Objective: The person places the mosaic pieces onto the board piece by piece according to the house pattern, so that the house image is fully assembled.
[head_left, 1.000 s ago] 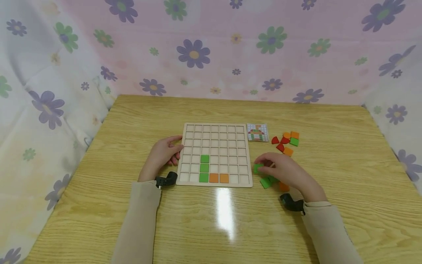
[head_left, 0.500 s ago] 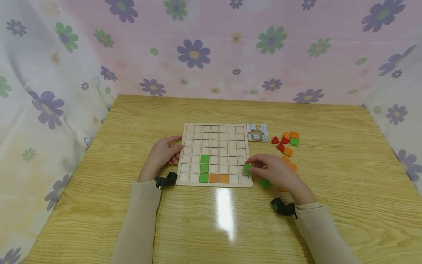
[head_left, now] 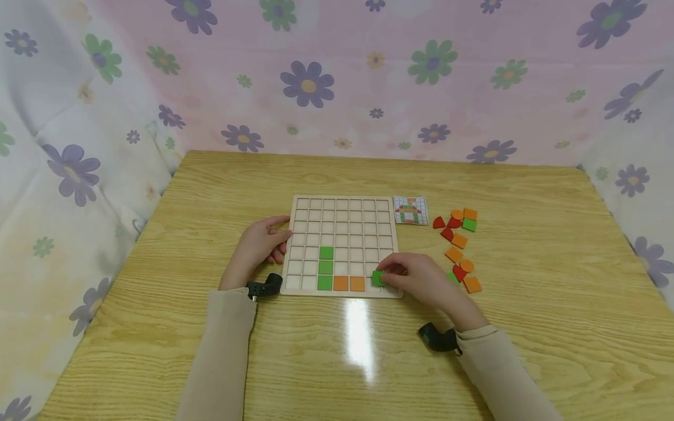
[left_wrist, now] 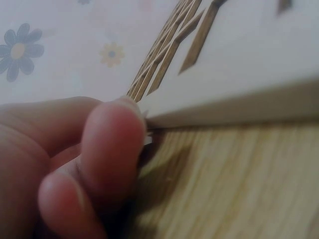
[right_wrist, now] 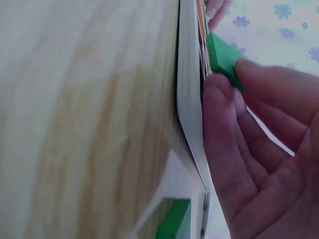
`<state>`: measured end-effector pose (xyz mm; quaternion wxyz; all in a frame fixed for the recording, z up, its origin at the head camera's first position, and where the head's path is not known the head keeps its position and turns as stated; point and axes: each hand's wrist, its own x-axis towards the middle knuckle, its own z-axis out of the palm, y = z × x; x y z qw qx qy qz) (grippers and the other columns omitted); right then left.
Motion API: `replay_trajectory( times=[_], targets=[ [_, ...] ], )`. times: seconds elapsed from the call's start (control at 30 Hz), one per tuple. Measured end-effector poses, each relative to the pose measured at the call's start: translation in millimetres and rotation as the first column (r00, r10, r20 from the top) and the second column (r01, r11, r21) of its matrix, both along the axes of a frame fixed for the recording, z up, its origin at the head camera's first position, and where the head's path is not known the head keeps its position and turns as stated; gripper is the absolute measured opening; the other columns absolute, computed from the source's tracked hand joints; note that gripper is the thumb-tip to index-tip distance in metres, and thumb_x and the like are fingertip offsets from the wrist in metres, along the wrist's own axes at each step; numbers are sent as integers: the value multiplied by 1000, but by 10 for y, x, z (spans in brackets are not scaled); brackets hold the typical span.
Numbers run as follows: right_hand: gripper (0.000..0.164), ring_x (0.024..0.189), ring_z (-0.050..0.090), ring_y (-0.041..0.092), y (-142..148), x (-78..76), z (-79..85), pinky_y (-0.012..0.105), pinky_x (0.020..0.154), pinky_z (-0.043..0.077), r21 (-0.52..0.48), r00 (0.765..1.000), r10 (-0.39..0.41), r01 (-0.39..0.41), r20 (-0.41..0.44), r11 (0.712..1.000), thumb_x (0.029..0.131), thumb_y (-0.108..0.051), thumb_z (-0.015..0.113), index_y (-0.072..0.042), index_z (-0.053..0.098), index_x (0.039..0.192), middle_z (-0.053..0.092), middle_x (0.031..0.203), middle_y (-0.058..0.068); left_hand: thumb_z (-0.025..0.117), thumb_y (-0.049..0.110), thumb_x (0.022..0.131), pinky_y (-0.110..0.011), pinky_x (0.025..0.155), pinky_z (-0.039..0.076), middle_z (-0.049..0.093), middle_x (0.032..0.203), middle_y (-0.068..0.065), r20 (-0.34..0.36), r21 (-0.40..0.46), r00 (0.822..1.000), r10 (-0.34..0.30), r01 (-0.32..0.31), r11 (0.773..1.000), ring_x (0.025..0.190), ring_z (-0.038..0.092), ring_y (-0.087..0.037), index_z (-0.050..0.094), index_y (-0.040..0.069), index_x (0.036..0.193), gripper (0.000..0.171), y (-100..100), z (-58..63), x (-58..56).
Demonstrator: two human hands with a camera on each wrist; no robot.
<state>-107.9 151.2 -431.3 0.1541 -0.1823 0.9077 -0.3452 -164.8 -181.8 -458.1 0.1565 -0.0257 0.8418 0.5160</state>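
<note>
My right hand pinches a green square tile between thumb and fingers, over the lower right cells of the wooden grid board. In the right wrist view the tile is tilted above the board's surface. At the board's left edge, my left hand rests with its fingertips touching the rim; the left wrist view shows a fingertip close against the board's edge. In the board lie a column of green tiles and two orange tiles in the bottom row.
A small pattern card lies beside the board's upper right corner. Several loose orange, red and green pieces are scattered on the table right of the board. Floral cloth hangs behind the table and along both sides.
My right hand has carried the green tile leftward from the loose pieces to over the board's lower right cells. My left hand stays at the board's edge.
</note>
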Motion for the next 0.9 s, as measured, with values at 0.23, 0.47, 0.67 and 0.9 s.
replay_trajectory(
  times=[0.23, 0.47, 0.67, 0.9],
  targets=[
    [8, 73, 54, 8, -81, 25, -1, 27, 67, 45, 14, 999, -45, 45, 11, 999, 83, -28, 64, -23, 65, 89, 60, 80, -11, 57, 32, 88, -33, 45, 48, 61, 67, -12, -2, -18, 1000, -8, 8, 1000, 50, 59, -25, 43, 26, 132, 47, -10, 25, -4],
    [6, 71, 52, 10, -141, 67, 14, 28, 66, 44, 1, 998, -57, 57, -9, 998, 83, -25, 65, -21, 66, 88, 59, 79, -10, 57, 31, 87, -31, 45, 48, 60, 67, -13, 5, -2, 1000, 5, -5, 1000, 50, 59, -24, 45, 25, 131, 46, 3, 58, -6],
    [6, 70, 51, 10, -169, 83, 20, 27, 64, 44, 18, 998, -53, 53, -25, 998, 82, -25, 66, -21, 66, 86, 57, 77, -10, 57, 30, 88, -31, 44, 48, 60, 67, -13, 7, -1, 1000, 5, -5, 1000, 49, 59, -24, 44, 25, 131, 46, 10, 64, -1],
    [6, 69, 49, 11, -168, 83, -1, 27, 62, 43, 38, 999, -49, 50, -11, 998, 81, -25, 66, -21, 65, 85, 55, 76, -8, 57, 31, 88, -32, 45, 48, 60, 66, -13, 9, 7, 1000, 6, -6, 1000, 50, 59, -24, 44, 24, 131, 46, 6, 27, 10]
  ],
)
